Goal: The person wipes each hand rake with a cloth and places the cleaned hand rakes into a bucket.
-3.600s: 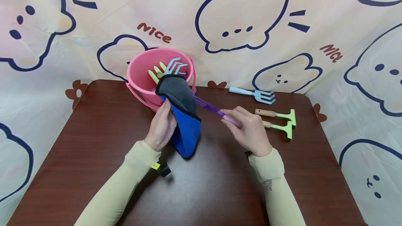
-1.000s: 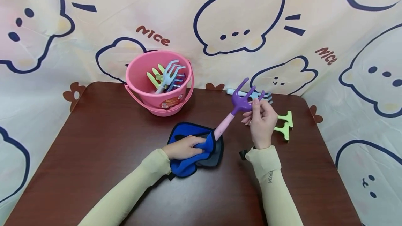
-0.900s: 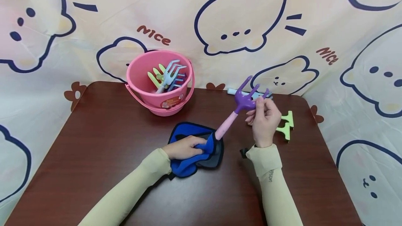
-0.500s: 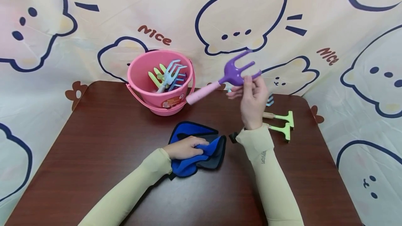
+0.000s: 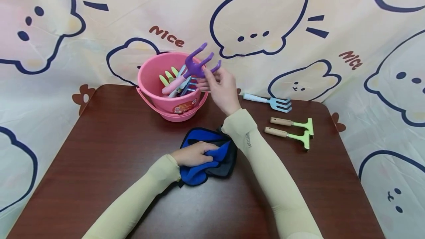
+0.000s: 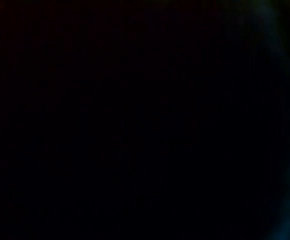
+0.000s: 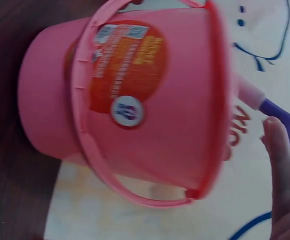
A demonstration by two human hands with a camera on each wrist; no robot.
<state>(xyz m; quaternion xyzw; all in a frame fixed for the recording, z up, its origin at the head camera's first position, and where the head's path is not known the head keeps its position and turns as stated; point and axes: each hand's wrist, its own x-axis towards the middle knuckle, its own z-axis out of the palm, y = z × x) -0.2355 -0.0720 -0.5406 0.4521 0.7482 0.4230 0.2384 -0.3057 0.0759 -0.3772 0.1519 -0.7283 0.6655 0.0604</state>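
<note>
My right hand [image 5: 223, 87] pinches a purple hand fork [image 5: 196, 67] by its tined head, its pink handle pointing down into the mouth of a pink bucket [image 5: 156, 95]. In the right wrist view the fork's handle [image 7: 250, 92] shows at the bucket's rim, beside my fingers [image 7: 281, 160]. Inside the bucket are light blue and dark forks and green-tipped tools [image 5: 169, 76]. My left hand [image 5: 194, 154] grips a bunched blue and grey cloth [image 5: 220, 152] lying on the table. The left wrist view is almost wholly dark.
A light blue hand fork [image 5: 270, 101] lies at the table's back right. Nearer are two green T-shaped tools [image 5: 292, 137] with wooden handles. A printed curtain [image 5: 252, 17] hangs right behind the dark wooden table [image 5: 109, 150].
My right hand has brought the purple fork left, from beside the cloth up to the bucket's mouth. Earlier the left hand held the cloth up by the bucket; lately it stays on the table.
</note>
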